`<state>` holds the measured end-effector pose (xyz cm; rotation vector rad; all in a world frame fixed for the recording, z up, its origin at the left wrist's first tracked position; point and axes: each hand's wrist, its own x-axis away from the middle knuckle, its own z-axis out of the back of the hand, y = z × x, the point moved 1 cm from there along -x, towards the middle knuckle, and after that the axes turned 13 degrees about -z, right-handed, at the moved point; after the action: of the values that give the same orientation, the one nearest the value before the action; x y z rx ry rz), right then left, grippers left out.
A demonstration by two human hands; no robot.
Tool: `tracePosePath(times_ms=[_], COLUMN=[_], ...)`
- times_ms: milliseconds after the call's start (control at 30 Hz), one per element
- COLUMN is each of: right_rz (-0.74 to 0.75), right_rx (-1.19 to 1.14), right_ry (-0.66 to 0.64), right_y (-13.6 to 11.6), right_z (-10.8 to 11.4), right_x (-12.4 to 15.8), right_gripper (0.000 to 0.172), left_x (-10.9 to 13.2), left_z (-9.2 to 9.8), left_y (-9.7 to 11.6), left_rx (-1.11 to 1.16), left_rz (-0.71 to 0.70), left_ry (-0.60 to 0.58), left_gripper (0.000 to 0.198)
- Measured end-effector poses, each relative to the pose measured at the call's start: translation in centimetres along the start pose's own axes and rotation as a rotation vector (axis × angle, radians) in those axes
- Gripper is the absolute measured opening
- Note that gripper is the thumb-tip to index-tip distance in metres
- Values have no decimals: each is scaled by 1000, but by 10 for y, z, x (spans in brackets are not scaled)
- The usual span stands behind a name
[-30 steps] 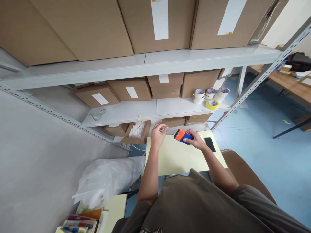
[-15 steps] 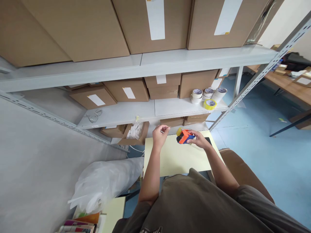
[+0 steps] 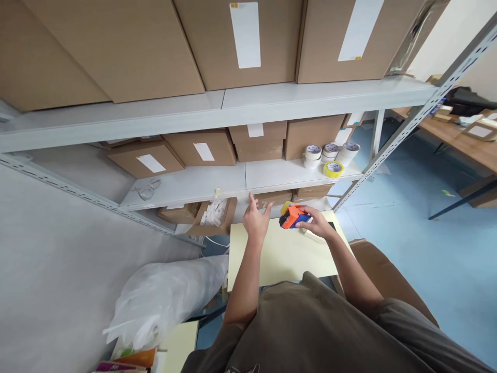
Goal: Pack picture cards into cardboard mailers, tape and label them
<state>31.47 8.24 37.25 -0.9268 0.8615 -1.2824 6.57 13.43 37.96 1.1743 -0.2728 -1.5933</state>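
A: Where is the orange and blue tape tool?

B: Just right of the middle of the frame, held over the pale yellow table.

A: What holds it?

B: The right hand. Its fingers and thumb pinch the tool from two sides. A bit of yellow shows at the tool's top left.

A: And the left hand?

B: It is up near the middle, just left of the tool — not touching it. The thumb and pointing finger are spread wide. I can't tell how all the other fingers bend.

A: What else is close?

B: A dark flat thing peeks out by the right hand, mostly hidden. Up and to the right, white tape rolls and a yellow tape roll sit on a gray shelf. Left of the left hand — a brown box with white stuff inside.
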Motion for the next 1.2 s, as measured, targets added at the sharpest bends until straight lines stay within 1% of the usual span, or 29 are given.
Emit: tracePosePath(times_ms=[33,100,200,300,400,500,567,667,767,867,933,1000,1067,1200], right_rz=[9,22,64,103,102,106,88,41,25,34,34,13,-20,-57], right_rx=[14,47,121,236,309,288,237,134,29,-100,-190,-264,-322,-376], right_ry=[7,12,39,78,57,19,-10,-70,-144,-233,-293,-346,-391,-456], right_y=[-1,-1,1,3,0,-5,-7,-10,-13,-15,-15,-15,-14,-12], right_z=[3,9,22,37,51,57,56,48,36,28,26,26,26,28], right_x=[-1,-6,-18,-37,-53,-58,-55,-48,-39,-31,-27,-23,-19,-12], right_gripper=[55,55,52,49,49,51,54,60,61,59,59,61,63,62], left_x=[0,0,1,4,7,7,6,5,6,6,5,3,2,1], left_z=[1,4,7,6,3,-1,-4,-12,-20,-24,-26,-25,-21,-11], left_y=[-1,-3,-7,-12,-16,-18,-20,-23,-23,-21,-19,-16,-13,-7], left_rx=[11,48,84,98,119,186,281,480,698,877,970,1043,1081,1035], left_rz=[8,-3,-22,0,21,25,62,212,375,507,593,664,707,684], left_ry=[10,13,-10,-35,-69,-113,-146,-227,-312,-341,-365,-398,-421,-432], left_gripper=[64,66,59,54,47,40,38,43,56,72,78,78,73,61])
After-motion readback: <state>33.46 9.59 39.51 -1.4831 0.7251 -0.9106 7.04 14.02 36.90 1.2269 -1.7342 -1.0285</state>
